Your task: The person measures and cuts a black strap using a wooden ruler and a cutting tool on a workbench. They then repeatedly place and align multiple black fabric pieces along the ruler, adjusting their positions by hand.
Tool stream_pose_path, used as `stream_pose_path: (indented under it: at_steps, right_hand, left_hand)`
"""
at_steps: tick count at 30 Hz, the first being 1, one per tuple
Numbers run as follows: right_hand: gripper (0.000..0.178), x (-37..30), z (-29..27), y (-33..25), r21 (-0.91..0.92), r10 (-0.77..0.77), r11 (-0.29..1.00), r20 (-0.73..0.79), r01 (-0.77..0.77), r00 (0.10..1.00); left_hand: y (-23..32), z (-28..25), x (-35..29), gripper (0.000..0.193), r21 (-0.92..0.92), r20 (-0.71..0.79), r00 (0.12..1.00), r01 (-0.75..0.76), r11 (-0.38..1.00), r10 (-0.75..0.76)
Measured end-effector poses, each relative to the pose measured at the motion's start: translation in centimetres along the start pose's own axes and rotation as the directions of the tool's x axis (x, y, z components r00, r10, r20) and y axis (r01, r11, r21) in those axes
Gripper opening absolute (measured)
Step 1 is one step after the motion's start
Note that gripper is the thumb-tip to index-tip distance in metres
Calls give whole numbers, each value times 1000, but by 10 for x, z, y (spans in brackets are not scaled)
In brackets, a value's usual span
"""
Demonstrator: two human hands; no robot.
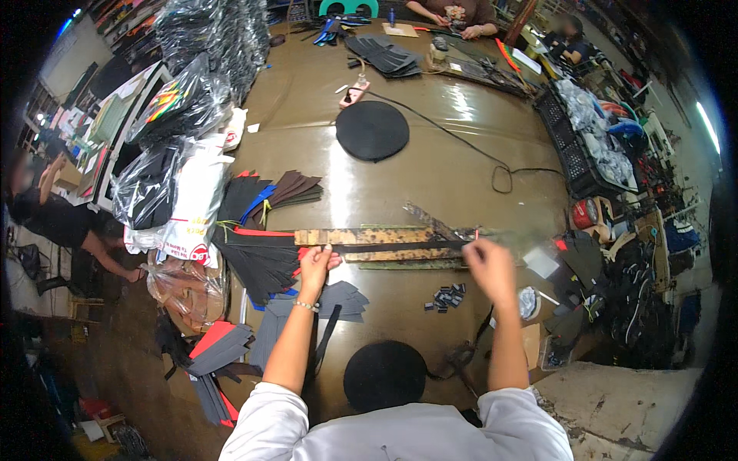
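A long black strap [400, 247] lies stretched along a worn, stained yellow board [369, 236] across the table in front of me. At its left end, my left hand [314, 269] pinches the strap between thumb and fingertips, with the other fingers loosely curled. My right hand [490, 269] is closed at the strap's right end, slightly blurred, its fingertips partly hidden. Beside my left hand, black strips [257, 265] with red edges fan out, and grey strips [342, 301] lie just nearer. A small pile of dark buckle-like pieces [446, 297] sits between my forearms.
A black round roll [372, 131] lies farther up the table, another black round [384, 376] near my body. A cable [461, 127] runs from an outlet block [356, 94]. Plastic-wrapped bundles [173, 184] stand left, a black crate [573, 138] right. A co-worker's hands [461, 27] are at the far edge.
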State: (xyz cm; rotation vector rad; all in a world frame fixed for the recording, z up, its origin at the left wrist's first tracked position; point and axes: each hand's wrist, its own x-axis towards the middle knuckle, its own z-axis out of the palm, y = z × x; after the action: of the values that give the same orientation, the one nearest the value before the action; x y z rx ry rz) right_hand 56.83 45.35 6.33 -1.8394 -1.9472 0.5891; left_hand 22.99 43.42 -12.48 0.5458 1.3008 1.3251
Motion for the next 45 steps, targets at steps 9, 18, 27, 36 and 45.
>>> stream_pose_path:
  at_steps: [9, 18, 27, 36, 45]
  right_hand:
    - [26, 65, 223, -118, 306, -155, 951, 324, 51, 933]
    - [31, 55, 180, -127, 87, -99, 993, 318, 75, 943]
    - [20, -15, -69, 32, 435, -4, 888, 331, -148, 944]
    - [23, 41, 43, 182, 325, 270, 916, -69, -235, 960]
    - [28, 42, 66, 192, 155, 229, 963, -52, -219, 972]
  left_hand:
    - [10, -10, -4, 23, -140, -28, 996, 75, 987, -79]
    - [11, 7, 8, 25, -15, -273, 961, 43, 999, -45]
    - [18, 12, 7, 23, -95, -274, 954, 101, 990, -124]
    - [23, 13, 4, 19, -107, -237, 962, 114, 988, -137]
    - [22, 7, 4, 21, -109, -199, 971, 109, 988, -130]
